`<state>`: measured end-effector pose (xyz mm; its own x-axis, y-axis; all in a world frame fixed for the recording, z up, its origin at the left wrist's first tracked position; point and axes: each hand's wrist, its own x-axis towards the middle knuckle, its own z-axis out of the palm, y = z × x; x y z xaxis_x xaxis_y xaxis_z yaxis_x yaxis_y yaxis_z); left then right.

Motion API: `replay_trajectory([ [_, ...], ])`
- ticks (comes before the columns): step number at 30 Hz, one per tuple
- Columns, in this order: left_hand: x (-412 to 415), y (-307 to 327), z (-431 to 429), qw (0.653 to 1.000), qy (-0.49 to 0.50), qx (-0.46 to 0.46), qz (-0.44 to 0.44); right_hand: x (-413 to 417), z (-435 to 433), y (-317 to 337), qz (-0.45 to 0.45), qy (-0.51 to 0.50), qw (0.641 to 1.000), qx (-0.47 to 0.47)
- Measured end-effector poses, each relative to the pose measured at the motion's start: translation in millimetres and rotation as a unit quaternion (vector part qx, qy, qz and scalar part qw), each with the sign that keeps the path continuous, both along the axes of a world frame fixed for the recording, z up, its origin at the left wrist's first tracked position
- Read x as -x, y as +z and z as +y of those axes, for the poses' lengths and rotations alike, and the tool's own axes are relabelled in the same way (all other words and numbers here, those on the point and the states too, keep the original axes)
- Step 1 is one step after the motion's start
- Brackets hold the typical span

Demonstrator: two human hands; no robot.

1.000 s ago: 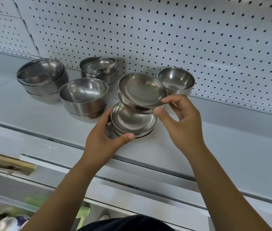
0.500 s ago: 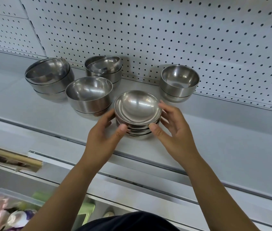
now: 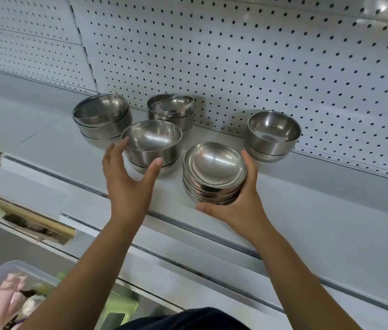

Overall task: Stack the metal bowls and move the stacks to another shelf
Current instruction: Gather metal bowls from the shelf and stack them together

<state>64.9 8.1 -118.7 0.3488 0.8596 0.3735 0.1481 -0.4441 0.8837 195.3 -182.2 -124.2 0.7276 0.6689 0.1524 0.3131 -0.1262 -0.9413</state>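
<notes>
Several stacks of shiny metal bowls stand on a white shelf (image 3: 307,210). My right hand (image 3: 240,203) cups the low stack of shallow bowls (image 3: 214,170) near the front edge, thumb under its near side and fingers round its right side. My left hand (image 3: 126,177) is spread around the deeper middle stack (image 3: 152,141), fingers at its left rim and thumb at its front wall; a firm grip is not evident. Other stacks stand at the back left (image 3: 102,117), back middle (image 3: 171,110) and right (image 3: 271,134).
A white pegboard wall (image 3: 259,55) rises straight behind the bowls. The shelf runs on to the left and right of the stacks. Below the shelf's front edge are a wooden-edged ledge (image 3: 33,217), a clear plastic box (image 3: 9,296) of items and a green stool (image 3: 121,306).
The bowl my right hand held went down onto the shallow stack. My left hand then left that stack and reached to the deeper middle stack; my right hand stays around the shallow stack.
</notes>
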Motion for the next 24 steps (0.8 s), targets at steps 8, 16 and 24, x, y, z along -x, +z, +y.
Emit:
replay_trajectory([
  [8, -2, 4, 9, 1.0, -0.006, -0.026, 0.013, 1, -1, 0, -0.008, -0.024, 1.0, -0.014],
  [16, -1, 11, 0, 0.998, 0.003, -0.046, -0.035, 0, -11, 2, -0.005, -0.066, 0.995, -0.068],
  [24, -19, 14, -44, 0.991, -0.073, -0.112, -0.021, -15, -59, 10, -0.029, -0.14, 0.985, -0.096],
])
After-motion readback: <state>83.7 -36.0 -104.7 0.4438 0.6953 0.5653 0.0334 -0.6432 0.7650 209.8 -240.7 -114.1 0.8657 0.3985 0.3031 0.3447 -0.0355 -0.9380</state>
